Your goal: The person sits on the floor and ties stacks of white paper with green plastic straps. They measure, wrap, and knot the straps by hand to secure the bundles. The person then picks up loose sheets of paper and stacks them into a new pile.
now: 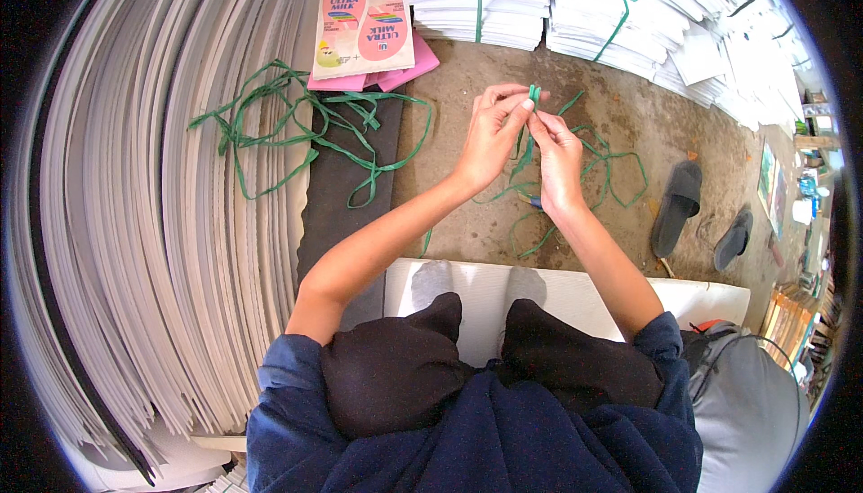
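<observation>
Illumination is even, soft daylight, bright throughout. Shadows are faint: a weak one lies on the concrete floor point(467, 214) under the forearms. White sheet stacks point(620, 8) at the top approach overexposure, with mild glare. The centre is sharp; both hands point(526, 142) are crisply rendered. Fisheye distortion bends the board stack point(153, 223) at the left edge strongly. Black vignette fills all four corners.

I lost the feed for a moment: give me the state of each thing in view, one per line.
left hand: raised, pinching the green strap
right hand: raised, pinching the same strap
green strap: held between both hands, tail hanging to the floor
loose green straps: tangled, lying flat
pink cartons: flattened, stacked
white sheet bundles: stacked, strapped
sandals: off, on floor
</observation>
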Available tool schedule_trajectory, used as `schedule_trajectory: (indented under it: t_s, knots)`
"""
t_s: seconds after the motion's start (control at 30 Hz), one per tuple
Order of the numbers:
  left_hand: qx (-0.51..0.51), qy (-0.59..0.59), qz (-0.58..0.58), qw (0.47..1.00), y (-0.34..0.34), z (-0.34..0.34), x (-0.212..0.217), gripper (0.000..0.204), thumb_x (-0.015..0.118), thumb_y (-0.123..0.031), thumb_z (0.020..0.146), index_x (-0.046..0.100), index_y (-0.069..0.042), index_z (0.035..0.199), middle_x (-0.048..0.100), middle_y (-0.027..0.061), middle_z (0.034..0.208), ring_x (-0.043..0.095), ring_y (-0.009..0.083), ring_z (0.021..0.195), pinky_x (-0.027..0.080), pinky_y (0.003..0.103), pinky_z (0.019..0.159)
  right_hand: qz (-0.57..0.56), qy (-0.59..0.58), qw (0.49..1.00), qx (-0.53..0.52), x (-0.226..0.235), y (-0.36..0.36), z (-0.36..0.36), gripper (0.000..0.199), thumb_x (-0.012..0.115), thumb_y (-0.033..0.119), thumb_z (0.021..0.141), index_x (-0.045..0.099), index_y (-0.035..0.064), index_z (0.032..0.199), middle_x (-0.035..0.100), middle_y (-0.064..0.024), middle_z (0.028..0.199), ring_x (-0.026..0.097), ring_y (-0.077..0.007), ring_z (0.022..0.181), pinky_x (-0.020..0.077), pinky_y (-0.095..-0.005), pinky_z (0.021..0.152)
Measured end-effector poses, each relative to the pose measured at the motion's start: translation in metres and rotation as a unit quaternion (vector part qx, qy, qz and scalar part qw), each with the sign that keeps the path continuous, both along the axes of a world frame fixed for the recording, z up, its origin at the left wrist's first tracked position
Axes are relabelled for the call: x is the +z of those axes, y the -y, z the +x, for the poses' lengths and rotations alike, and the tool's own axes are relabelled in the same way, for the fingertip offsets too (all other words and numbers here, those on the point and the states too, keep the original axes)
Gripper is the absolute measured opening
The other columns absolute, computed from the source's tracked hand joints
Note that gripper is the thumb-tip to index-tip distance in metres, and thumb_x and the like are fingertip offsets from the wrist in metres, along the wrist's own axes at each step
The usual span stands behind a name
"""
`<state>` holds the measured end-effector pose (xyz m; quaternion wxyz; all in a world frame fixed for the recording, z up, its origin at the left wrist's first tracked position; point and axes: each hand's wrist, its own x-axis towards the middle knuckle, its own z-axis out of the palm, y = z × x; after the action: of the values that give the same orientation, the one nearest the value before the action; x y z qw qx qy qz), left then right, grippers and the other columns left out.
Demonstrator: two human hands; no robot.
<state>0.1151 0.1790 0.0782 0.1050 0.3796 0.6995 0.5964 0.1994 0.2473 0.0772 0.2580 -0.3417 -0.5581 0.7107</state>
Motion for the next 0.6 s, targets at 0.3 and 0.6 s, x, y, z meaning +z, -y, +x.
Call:
schedule_trajectory:
  t_s: [0.3, 0.6]
  knots:
    - [-0.154, 0.307, -0.016, 0.939, 0.008, -0.015, 0.000, 0.026, 0.052, -0.025, 0.083, 0.063, -0.003, 0.092, 0.059, 0.0049, 0.093, 0.049, 0.0140, 0.096, 0.034, 0.028, 0.088, 0.305, 0.062, 0.948, 0.073, 0.008, -0.027, 0.011, 0.025, 0.061, 0.016, 0.076, 0.059, 0.0070, 0.099, 0.052, -0.0074, 0.094, 0.050, -0.0162, 0.086, 0.0399, -0.0272, 0.077]
    - [-0.317, 0.437, -0.134, 0.831, 0.018, -0.035, 0.002, 0.028, 0.056, -0.028, 0.081, 0.059, -0.002, 0.092, 0.057, 0.0011, 0.077, 0.052, 0.0101, 0.075, 0.041, 0.026, 0.079, 0.090, -0.048, 0.959, 0.265, 0.039, -0.043, 0.009, 0.039, 0.057, 0.007, 0.078, 0.046, 0.0054, 0.116, 0.058, -0.0071, 0.098, 0.054, -0.0110, 0.080, 0.0426, -0.0243, 0.074]
